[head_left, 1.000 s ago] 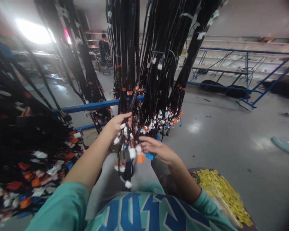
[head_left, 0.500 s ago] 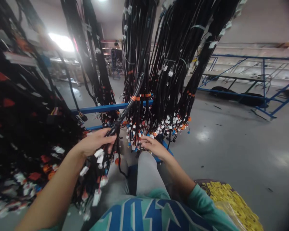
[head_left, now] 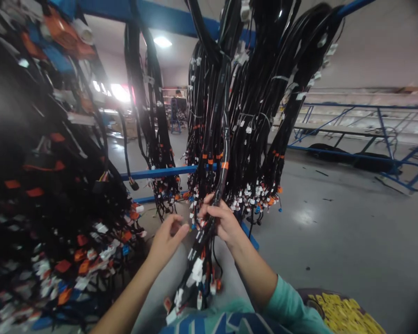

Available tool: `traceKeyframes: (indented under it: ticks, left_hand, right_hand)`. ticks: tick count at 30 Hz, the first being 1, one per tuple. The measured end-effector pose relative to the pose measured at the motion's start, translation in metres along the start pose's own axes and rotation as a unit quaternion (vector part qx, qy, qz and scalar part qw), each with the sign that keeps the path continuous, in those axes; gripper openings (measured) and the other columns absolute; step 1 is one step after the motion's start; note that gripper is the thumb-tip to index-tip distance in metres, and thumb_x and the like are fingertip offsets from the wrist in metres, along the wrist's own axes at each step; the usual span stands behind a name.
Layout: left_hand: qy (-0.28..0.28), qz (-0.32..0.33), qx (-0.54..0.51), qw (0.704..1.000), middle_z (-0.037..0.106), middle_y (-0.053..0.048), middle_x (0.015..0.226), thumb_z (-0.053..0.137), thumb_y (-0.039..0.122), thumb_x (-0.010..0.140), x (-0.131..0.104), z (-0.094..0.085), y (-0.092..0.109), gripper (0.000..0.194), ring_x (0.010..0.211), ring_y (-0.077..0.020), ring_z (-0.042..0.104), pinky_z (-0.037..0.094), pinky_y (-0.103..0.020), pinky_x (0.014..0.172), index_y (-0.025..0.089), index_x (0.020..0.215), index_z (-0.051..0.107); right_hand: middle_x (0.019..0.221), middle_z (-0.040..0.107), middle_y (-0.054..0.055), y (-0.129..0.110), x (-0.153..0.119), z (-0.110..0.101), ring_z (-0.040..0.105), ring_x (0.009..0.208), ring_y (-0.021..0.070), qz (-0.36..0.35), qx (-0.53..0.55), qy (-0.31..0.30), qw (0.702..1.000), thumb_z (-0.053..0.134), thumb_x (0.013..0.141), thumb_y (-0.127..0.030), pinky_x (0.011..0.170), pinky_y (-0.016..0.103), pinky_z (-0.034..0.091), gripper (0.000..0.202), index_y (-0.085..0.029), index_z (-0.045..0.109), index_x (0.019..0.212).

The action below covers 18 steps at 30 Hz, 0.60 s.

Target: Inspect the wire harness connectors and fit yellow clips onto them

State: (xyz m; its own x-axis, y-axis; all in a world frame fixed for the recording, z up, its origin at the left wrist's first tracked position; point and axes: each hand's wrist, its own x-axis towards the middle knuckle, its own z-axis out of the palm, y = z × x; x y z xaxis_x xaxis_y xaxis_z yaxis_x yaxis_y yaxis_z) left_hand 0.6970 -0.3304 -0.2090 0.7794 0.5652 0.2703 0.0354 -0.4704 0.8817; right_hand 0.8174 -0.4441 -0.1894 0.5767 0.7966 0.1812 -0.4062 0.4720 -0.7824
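A black wiring harness [head_left: 223, 172] with an orange tape band hangs down in front of me. My right hand [head_left: 223, 221] is closed around it below the band. Its lower end, a spread of branches with white and orange connectors [head_left: 197, 271], slants down toward my lap. Left of the harness, my left hand [head_left: 170, 235] is held apart from it with thumb and fingers curved and a gap between them; nothing shows in it. Behind my right hand hang more harness bundles [head_left: 254, 153], with small white, orange and blue connectors at their lower ends.
Blue rack bars [head_left: 163, 172] run behind the harnesses. A dense mass of harnesses [head_left: 55, 195] fills the left side. At lower right stands a round container of yellow parts [head_left: 344, 311]. A blue metal frame [head_left: 379, 121] is at far right, and shelves line the back wall.
The harness has passed from my left hand to my right and swung rightward, hanging straighter. My left hand has let go. The view has tilted upward.
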Motion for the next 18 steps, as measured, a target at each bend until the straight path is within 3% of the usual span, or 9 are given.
traceKeyframes:
  ticks: [3, 6, 10, 14, 16, 18]
  left_hand:
    - [-0.062, -0.016, -0.059, 0.996, 0.055, -0.003, 0.078, 0.058, 0.044, 0.068, 0.014, 0.014, -0.024, 0.030, 0.074, -0.0173, 0.051, 0.041, -0.029, 0.071, 0.017, 0.082, 0.053]
    - [-0.091, -0.027, -0.127, 0.987, 0.055, -0.002, 0.075, 0.063, 0.045, 0.064, 0.036, 0.033, -0.031, 0.036, 0.070, -0.0157, 0.052, 0.042, -0.028, 0.067, 0.017, 0.082, 0.053]
    - [-0.126, -0.018, -0.190, 0.974, 0.054, 0.000, 0.070, 0.065, 0.047, 0.062, 0.060, 0.050, -0.018, 0.035, 0.063, -0.0134, 0.051, 0.041, -0.026, 0.062, 0.017, 0.076, 0.053]
    - [-0.089, 0.003, -0.179, 0.980, 0.055, 0.000, 0.071, 0.068, 0.040, 0.061, 0.076, 0.061, -0.002, 0.029, 0.067, -0.0131, 0.051, 0.041, -0.025, 0.065, 0.017, 0.075, 0.054]
    - [-0.073, -0.004, -0.178, 0.981, 0.054, 0.000, 0.069, 0.071, 0.041, 0.059, 0.079, 0.064, 0.004, 0.033, 0.066, -0.0131, 0.050, 0.040, -0.025, 0.065, 0.017, 0.074, 0.054]
    - [-0.098, -0.014, -0.193, 0.976, 0.054, 0.000, 0.070, 0.070, 0.047, 0.059, 0.074, 0.065, 0.012, 0.038, 0.065, -0.0131, 0.050, 0.040, -0.026, 0.065, 0.017, 0.075, 0.055]
  right_hand:
    - [0.048, 0.051, -0.007, -0.004, -0.009, 0.000, 0.048, 0.046, 0.0092, -0.020, 0.010, -0.025, 0.999, 0.067, 0.056, -0.022, 0.049, 0.022, 0.042, 0.026, -0.020, 0.051, 0.076]
    - [0.047, 0.047, -0.008, -0.009, -0.017, 0.004, 0.045, 0.045, 0.0086, -0.020, -0.005, -0.022, 1.000, 0.066, 0.057, -0.022, 0.047, 0.021, 0.039, 0.025, -0.020, 0.050, 0.076]
    - [0.048, 0.045, -0.008, -0.018, -0.028, 0.007, 0.043, 0.045, 0.0085, -0.040, -0.028, 0.003, 0.999, 0.066, 0.055, -0.024, 0.045, 0.020, 0.035, 0.026, -0.020, 0.050, 0.075]
    - [0.046, 0.043, -0.008, -0.033, -0.042, 0.005, 0.038, 0.042, 0.0073, -0.106, -0.043, -0.008, 0.993, 0.067, 0.056, -0.025, 0.045, 0.020, 0.033, 0.024, -0.020, 0.053, 0.074]
    - [0.047, 0.042, -0.007, -0.042, -0.048, 0.002, 0.036, 0.042, 0.0074, -0.134, -0.059, -0.003, 0.989, 0.068, 0.056, -0.026, 0.043, 0.020, 0.031, 0.024, -0.021, 0.054, 0.075]
    - [0.046, 0.041, -0.007, -0.051, -0.051, 0.000, 0.035, 0.042, 0.0078, -0.159, -0.086, 0.016, 0.983, 0.069, 0.057, -0.029, 0.041, 0.020, 0.029, 0.025, -0.021, 0.054, 0.076]
